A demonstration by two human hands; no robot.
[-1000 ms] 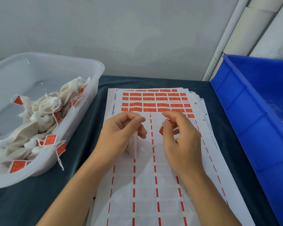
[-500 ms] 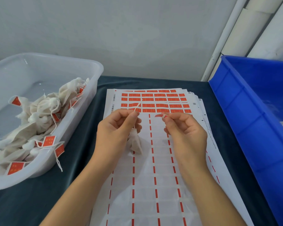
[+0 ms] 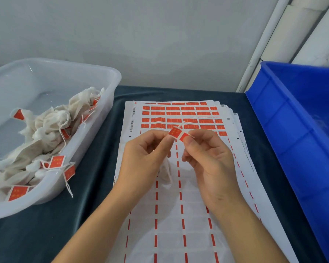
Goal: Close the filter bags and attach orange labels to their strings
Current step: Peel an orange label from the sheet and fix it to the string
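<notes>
Filter bag point(image 3: 165, 170) hangs below the left hand point(image 3: 144, 158), over the label sheets point(image 3: 179, 215) on the desk point(image 3: 80, 215). Half a second ago the hands were apart; now they meet, the left hand and right hand point(image 3: 207, 158) both pinching one orange label point(image 3: 178, 134) folded around the string point(image 3: 183, 123). Finished bags point(image 3: 46, 133) lie unchanged in the clear tub point(image 3: 110, 76) at left.

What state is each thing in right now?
Left hand: pinching the label, filter bag hanging beneath it.
Right hand: pinching the label's other end.
Orange label: off the sheet, folded over the string.
Filter bag: hanging under the left hand.
Label sheets: stacked flat, mostly peeled, orange rows left at the far end.
Clear tub: holds labelled bags.
Blue bin: contents unclear.
</notes>
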